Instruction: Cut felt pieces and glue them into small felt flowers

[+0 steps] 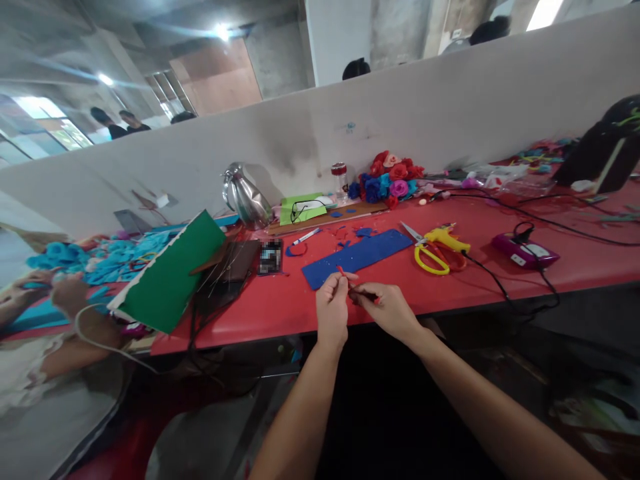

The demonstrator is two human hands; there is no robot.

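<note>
Head view: your left hand (331, 308) and right hand (387, 308) meet at the red table's (450, 287) near edge, fingertips pinching a thin red foam strip (345, 275) between them, raised just off the blue foam sheet (356, 257) so both ends stay controlled.

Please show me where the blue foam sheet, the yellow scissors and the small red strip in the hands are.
blue foam sheet (357, 257), head view, middle of the sheet.
yellow scissors (431, 260), head view, on the yellow handle loop.
red strip (342, 271), head view, its upper end above the left hand (331, 308).
</note>
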